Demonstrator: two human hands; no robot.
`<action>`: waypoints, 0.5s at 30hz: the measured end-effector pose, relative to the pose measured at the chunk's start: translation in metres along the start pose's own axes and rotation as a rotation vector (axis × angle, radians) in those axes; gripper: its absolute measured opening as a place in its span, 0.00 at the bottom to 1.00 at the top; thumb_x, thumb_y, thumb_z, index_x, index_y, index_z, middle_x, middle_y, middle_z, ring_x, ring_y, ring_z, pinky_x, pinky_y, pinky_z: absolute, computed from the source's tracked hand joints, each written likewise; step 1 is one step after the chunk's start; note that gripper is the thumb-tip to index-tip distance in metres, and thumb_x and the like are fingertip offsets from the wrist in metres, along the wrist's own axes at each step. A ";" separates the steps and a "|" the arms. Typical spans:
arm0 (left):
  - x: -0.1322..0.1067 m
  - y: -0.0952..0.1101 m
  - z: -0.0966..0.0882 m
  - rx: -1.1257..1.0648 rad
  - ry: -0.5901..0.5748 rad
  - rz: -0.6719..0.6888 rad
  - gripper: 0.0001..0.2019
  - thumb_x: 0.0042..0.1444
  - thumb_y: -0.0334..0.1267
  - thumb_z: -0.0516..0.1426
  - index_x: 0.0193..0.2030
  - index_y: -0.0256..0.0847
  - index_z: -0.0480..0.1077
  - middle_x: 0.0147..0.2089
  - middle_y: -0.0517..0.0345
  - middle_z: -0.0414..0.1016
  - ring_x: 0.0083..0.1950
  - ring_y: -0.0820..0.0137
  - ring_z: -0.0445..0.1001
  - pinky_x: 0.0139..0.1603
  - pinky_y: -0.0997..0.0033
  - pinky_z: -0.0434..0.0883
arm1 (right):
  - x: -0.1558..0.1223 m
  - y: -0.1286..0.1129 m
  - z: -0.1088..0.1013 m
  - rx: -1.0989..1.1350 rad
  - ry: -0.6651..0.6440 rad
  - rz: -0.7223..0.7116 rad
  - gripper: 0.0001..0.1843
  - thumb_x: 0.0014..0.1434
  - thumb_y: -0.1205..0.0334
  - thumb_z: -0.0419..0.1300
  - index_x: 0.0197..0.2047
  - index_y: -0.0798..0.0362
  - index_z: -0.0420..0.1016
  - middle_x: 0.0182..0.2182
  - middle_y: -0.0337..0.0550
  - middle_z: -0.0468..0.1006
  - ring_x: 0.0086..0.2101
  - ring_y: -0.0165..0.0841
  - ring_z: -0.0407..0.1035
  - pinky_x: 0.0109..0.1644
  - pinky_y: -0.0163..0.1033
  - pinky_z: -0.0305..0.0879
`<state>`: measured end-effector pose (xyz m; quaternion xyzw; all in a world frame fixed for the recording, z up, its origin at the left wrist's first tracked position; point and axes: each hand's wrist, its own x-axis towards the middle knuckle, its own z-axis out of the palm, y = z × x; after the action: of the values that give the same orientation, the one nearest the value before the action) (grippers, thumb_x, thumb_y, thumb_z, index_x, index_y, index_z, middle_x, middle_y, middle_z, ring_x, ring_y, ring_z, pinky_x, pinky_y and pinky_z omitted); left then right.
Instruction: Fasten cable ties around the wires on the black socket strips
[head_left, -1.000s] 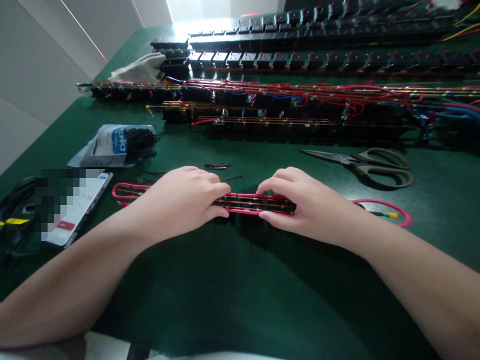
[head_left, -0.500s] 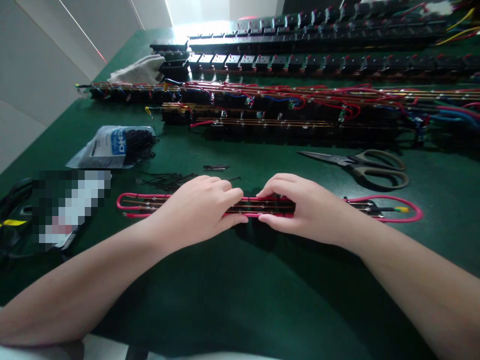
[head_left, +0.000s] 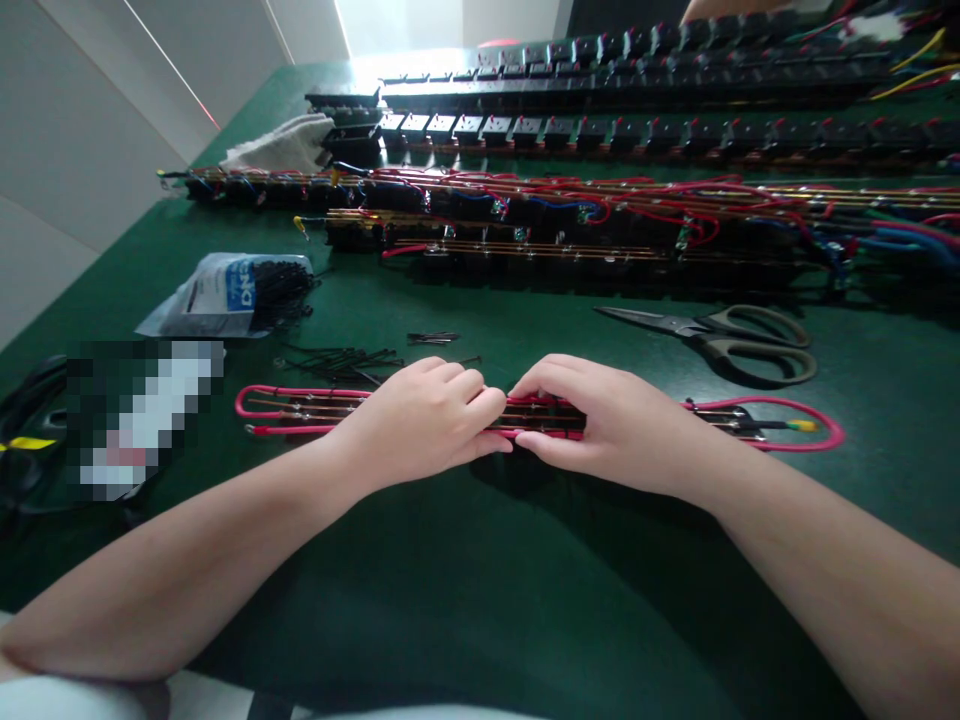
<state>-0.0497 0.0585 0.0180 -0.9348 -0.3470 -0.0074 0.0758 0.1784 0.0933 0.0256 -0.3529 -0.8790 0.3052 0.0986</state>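
A long black socket strip (head_left: 300,412) with copper bars and a pink wire looped round it lies across the green table in front of me. My left hand (head_left: 424,422) grips its middle, fingers curled over the top and thumb at the near side. My right hand (head_left: 600,420) grips it just to the right in the same way. The fingertips of both hands almost meet. The pink wire loop with a yellow-tipped lead (head_left: 795,430) sticks out past my right wrist.
Scissors (head_left: 739,338) lie behind my right hand. A bag of black cable ties (head_left: 232,292) and loose ties (head_left: 337,358) sit behind my left hand. Rows of wired strips (head_left: 570,215) fill the back. A blurred phone (head_left: 139,415) rests at left.
My left hand has slid rightward along the strip until it nearly touches my right hand. More of the strip's left end and the pink loop at right now show.
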 end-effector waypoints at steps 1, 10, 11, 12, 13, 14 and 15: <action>0.000 0.000 0.000 -0.002 -0.007 -0.004 0.17 0.72 0.50 0.48 0.43 0.38 0.69 0.37 0.52 0.73 0.39 0.63 0.75 0.40 0.64 0.68 | 0.000 0.000 0.000 -0.001 -0.005 -0.002 0.13 0.60 0.52 0.63 0.45 0.49 0.76 0.41 0.44 0.80 0.39 0.39 0.74 0.39 0.42 0.68; 0.004 -0.009 -0.006 -0.334 -0.066 -0.149 0.15 0.72 0.45 0.48 0.45 0.38 0.72 0.40 0.53 0.76 0.41 0.64 0.75 0.39 0.67 0.69 | 0.001 0.001 0.000 -0.009 -0.016 -0.002 0.15 0.60 0.52 0.63 0.47 0.49 0.76 0.43 0.45 0.80 0.40 0.41 0.74 0.40 0.43 0.70; 0.004 -0.013 -0.009 -0.406 -0.080 -0.189 0.13 0.71 0.41 0.48 0.45 0.39 0.72 0.41 0.54 0.77 0.41 0.66 0.75 0.39 0.68 0.69 | 0.001 0.001 -0.001 -0.007 -0.020 -0.001 0.15 0.60 0.52 0.63 0.48 0.49 0.76 0.43 0.45 0.80 0.40 0.40 0.75 0.40 0.44 0.70; 0.004 -0.018 -0.011 -0.468 -0.089 -0.227 0.12 0.70 0.38 0.49 0.45 0.40 0.73 0.42 0.55 0.78 0.42 0.67 0.76 0.41 0.69 0.70 | 0.001 0.001 -0.001 -0.007 -0.024 0.002 0.16 0.60 0.51 0.63 0.48 0.49 0.76 0.43 0.45 0.80 0.40 0.40 0.75 0.40 0.44 0.70; 0.004 -0.023 -0.014 -0.509 -0.083 -0.258 0.12 0.69 0.36 0.49 0.46 0.41 0.74 0.45 0.56 0.78 0.44 0.67 0.76 0.42 0.70 0.70 | 0.001 0.000 -0.001 -0.009 -0.026 0.005 0.16 0.60 0.52 0.63 0.48 0.49 0.76 0.43 0.45 0.80 0.40 0.40 0.75 0.40 0.43 0.70; 0.004 -0.028 -0.016 -0.512 -0.058 -0.303 0.12 0.68 0.35 0.49 0.46 0.41 0.75 0.46 0.56 0.79 0.45 0.67 0.76 0.44 0.69 0.71 | 0.001 0.000 -0.001 -0.012 -0.029 0.006 0.15 0.60 0.52 0.62 0.49 0.49 0.76 0.43 0.45 0.80 0.40 0.40 0.75 0.40 0.44 0.70; 0.003 -0.033 -0.018 -0.499 -0.020 -0.356 0.12 0.68 0.35 0.50 0.46 0.42 0.75 0.47 0.56 0.79 0.47 0.66 0.76 0.46 0.68 0.71 | 0.001 -0.001 -0.002 -0.015 -0.030 0.008 0.15 0.60 0.52 0.62 0.49 0.49 0.76 0.44 0.45 0.80 0.41 0.40 0.75 0.41 0.44 0.71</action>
<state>-0.0678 0.0826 0.0403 -0.8491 -0.4935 -0.0962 -0.1620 0.1782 0.0943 0.0273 -0.3524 -0.8812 0.3042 0.0818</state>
